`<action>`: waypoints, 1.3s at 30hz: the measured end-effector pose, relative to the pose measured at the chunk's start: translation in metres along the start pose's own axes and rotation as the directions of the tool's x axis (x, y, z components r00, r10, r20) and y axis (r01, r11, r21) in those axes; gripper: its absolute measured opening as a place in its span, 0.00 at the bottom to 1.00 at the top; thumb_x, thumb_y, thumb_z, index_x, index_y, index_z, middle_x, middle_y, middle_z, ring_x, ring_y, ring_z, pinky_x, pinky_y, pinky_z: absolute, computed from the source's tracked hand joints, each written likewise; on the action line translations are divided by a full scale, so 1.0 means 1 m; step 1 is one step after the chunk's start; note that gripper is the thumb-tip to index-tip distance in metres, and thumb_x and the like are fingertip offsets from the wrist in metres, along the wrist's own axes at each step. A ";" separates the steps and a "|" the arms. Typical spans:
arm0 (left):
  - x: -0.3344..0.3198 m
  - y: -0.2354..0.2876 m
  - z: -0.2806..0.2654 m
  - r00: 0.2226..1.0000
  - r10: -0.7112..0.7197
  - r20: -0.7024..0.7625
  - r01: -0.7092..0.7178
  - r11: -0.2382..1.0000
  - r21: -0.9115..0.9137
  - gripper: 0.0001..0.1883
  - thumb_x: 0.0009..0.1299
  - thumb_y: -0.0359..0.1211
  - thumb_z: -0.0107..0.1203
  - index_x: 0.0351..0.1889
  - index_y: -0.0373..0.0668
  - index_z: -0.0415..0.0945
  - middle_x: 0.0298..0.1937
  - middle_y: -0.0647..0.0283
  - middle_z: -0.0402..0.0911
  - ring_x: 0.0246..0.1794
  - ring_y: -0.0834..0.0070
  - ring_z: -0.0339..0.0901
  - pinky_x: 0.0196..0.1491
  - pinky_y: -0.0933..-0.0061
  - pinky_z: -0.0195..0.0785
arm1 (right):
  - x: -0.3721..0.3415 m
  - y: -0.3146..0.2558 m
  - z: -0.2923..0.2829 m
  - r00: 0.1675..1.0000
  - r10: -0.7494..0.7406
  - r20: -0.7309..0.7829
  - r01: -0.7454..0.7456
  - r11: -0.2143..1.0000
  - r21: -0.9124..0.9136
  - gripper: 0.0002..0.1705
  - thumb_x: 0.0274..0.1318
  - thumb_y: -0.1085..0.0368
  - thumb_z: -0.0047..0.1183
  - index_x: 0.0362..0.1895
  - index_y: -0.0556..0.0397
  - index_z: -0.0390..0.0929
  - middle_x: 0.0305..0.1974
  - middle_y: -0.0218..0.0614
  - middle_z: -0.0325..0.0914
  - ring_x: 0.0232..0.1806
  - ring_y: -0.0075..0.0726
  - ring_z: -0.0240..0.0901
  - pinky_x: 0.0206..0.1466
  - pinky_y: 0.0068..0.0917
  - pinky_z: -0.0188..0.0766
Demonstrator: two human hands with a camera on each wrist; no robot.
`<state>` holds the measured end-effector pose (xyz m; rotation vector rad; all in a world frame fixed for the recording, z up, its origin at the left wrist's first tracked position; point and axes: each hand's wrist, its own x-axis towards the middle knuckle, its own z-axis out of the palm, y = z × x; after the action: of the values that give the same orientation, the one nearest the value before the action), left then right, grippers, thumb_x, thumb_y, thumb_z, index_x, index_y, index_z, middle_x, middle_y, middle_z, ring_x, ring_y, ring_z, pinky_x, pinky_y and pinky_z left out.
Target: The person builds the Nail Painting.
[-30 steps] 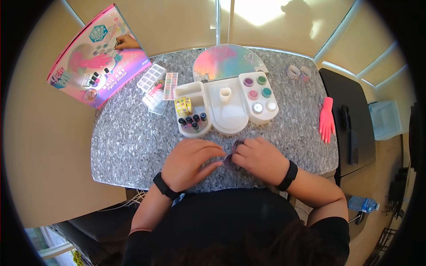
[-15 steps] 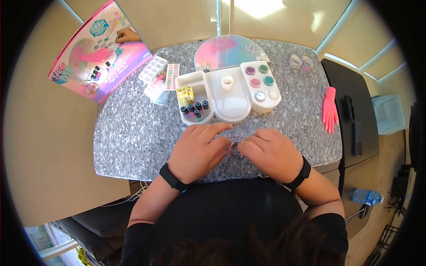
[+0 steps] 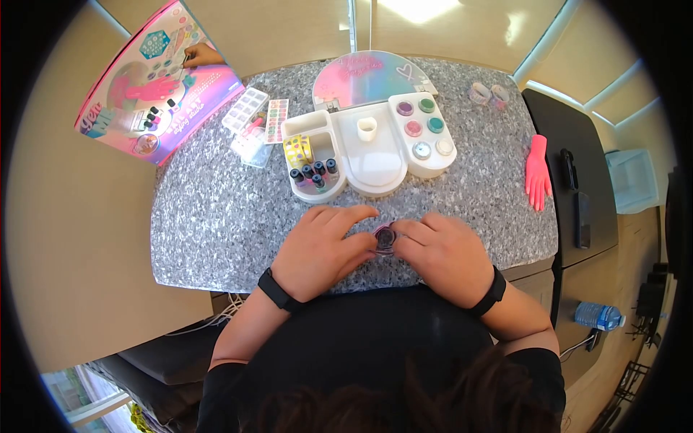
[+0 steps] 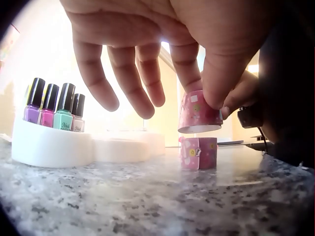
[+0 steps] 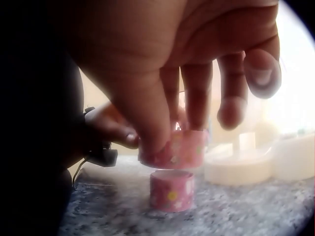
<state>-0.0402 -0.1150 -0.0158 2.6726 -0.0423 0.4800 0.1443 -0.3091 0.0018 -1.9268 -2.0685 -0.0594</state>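
My left hand (image 3: 317,249) and right hand (image 3: 449,256) meet near the table's front edge. Between them they hold a roll of pink patterned tape (image 4: 189,118) level, thumbs on one side and fingers on the other. Directly beneath it, a narrower roll of pink tape (image 5: 172,196) stands upright on the tabletop, printed with small yellow and white shapes. In the left wrist view the left thumb and index finger pinch the upper roll while the other fingers hang down. The right thumb presses on the same roll in the right wrist view.
A white nail-art station (image 3: 372,169) stands beyond the hands, holding nail polish bottles (image 3: 317,180), yellow tape rolls (image 3: 297,149) and glitter pots (image 3: 413,128). A pink model hand (image 3: 537,177) lies at right. At left are a printed box (image 3: 162,90) and clear plastic cases (image 3: 245,108).
The dark-looking rolls were tilted between the fingers a second ago; now the upper one is level above the other. The hands have drawn together around it, and the head view has shifted slightly.
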 end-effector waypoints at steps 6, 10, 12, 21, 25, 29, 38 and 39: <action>-0.002 -0.001 0.005 1.000 -0.013 0.014 0.013 1.000 0.000 0.10 0.70 0.38 0.74 0.46 0.52 0.87 0.68 0.67 0.83 0.60 0.62 0.84 0.63 0.57 0.74 | -0.002 -0.004 -0.002 0.997 0.040 0.060 -0.039 0.999 -0.015 0.08 0.61 0.63 0.59 0.44 0.45 0.85 0.55 0.26 0.83 0.50 0.35 0.80 0.50 0.35 0.79; -0.001 -0.002 0.010 1.000 -0.030 -0.002 0.030 1.000 0.006 0.09 0.70 0.37 0.74 0.46 0.53 0.88 0.67 0.68 0.84 0.59 0.62 0.84 0.63 0.57 0.74 | -0.001 -0.003 0.003 0.997 0.059 0.050 -0.058 0.998 -0.013 0.07 0.62 0.64 0.58 0.43 0.46 0.86 0.57 0.27 0.82 0.50 0.35 0.80 0.50 0.36 0.79; 0.000 -0.002 0.010 0.999 -0.032 -0.014 0.032 0.999 0.021 0.09 0.70 0.37 0.73 0.46 0.53 0.88 0.67 0.68 0.85 0.59 0.63 0.84 0.63 0.57 0.74 | 0.000 -0.003 0.002 0.997 0.058 0.059 -0.058 0.998 0.000 0.07 0.62 0.64 0.58 0.42 0.46 0.86 0.57 0.28 0.82 0.50 0.36 0.80 0.50 0.36 0.79; -0.002 -0.007 0.013 0.999 -0.032 0.000 0.032 0.999 0.011 0.09 0.70 0.37 0.73 0.47 0.52 0.89 0.63 0.69 0.87 0.57 0.64 0.84 0.62 0.57 0.73 | 0.000 0.001 0.009 0.993 0.054 0.106 -0.058 0.997 0.042 0.09 0.63 0.64 0.58 0.46 0.47 0.85 0.55 0.30 0.82 0.51 0.38 0.81 0.51 0.37 0.80; -0.004 -0.009 0.015 0.999 -0.036 0.036 0.037 0.999 -0.020 0.11 0.70 0.37 0.74 0.49 0.53 0.90 0.65 0.69 0.87 0.58 0.63 0.85 0.64 0.57 0.73 | 0.001 0.001 0.013 0.995 0.073 0.071 -0.078 0.994 0.081 0.12 0.66 0.64 0.58 0.52 0.46 0.84 0.52 0.31 0.81 0.50 0.40 0.82 0.51 0.39 0.81; -0.004 -0.009 0.015 0.997 -0.047 0.055 0.049 0.998 -0.027 0.16 0.71 0.38 0.75 0.56 0.54 0.90 0.71 0.68 0.86 0.62 0.63 0.85 0.66 0.56 0.73 | 0.002 0.015 0.002 0.997 0.077 0.007 -0.077 0.977 0.197 0.11 0.65 0.66 0.60 0.51 0.47 0.84 0.52 0.33 0.83 0.50 0.44 0.83 0.52 0.42 0.82; 0.000 -0.004 0.021 0.974 0.021 0.226 -0.031 0.999 0.040 0.26 0.76 0.44 0.71 0.72 0.56 0.84 0.83 0.67 0.77 0.86 0.59 0.68 0.86 0.45 0.59 | 0.022 0.233 -0.033 0.823 0.518 -0.234 -0.551 0.828 -0.106 0.21 0.69 0.58 0.70 0.63 0.42 0.86 0.58 0.41 0.87 0.61 0.52 0.85 0.65 0.44 0.81; 0.000 -0.004 0.020 0.975 0.024 0.223 -0.035 0.998 0.043 0.26 0.76 0.44 0.71 0.72 0.56 0.84 0.83 0.67 0.77 0.86 0.59 0.68 0.86 0.45 0.59 | 0.022 0.262 -0.025 0.809 0.537 -0.240 -0.579 0.797 -0.172 0.23 0.68 0.57 0.71 0.65 0.41 0.86 0.59 0.42 0.86 0.61 0.53 0.85 0.68 0.44 0.80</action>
<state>-0.0332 -0.1199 -0.0339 2.7630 -0.1380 0.1909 0.4045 -0.2696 -0.0163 -2.5026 -1.3482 -0.3466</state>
